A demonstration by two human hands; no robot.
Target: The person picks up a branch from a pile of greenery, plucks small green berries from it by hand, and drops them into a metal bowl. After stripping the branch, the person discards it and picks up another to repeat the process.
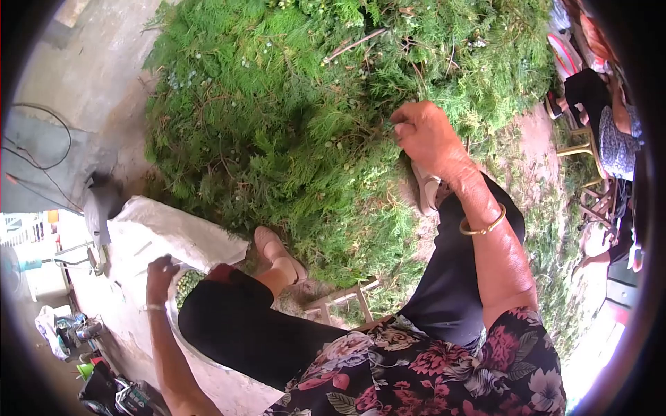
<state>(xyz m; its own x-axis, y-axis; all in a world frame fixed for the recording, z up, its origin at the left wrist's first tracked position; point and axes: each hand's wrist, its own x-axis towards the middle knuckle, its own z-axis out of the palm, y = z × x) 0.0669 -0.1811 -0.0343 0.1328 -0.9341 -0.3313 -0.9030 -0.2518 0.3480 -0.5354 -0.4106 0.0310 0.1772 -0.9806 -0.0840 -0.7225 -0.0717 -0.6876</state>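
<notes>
The right hand (pixel 424 135) is clenched around a tuft of green sprigs (pixel 380 119) at the near right side of a pile of cut greenery (pixel 291 104). This broad heap of feathery, cypress-like branches covers most of the ground ahead of the person. Small pale berries dot the heap, and a bare brown twig (pixel 357 43) lies across its top. A gold bangle (pixel 483 227) sits on the right wrist.

The left hand (pixel 161 276) is lower and off to the left, its fingers curled over the rim of a white sack (pixel 159 229). The sack lies on the concrete floor (pixel 90 76) beside the person's left knee, and small green pieces (pixel 186 283) show inside its mouth.

The person sits in black trousers and a floral blouse, with 2 feet in pale shoes. 1 shoe (pixel 276 248) rests at the near edge of the pile; the other (pixel 424 188) is just below the right hand, partly hidden by the leg. The wooden frame of a low stool (pixel 343 299) shows between the legs.

Dark cables (pixel 41 139) loop over the concrete at the left. At the far right another person (pixel 614 132) sits beside a chair frame (pixel 579 149).
</notes>
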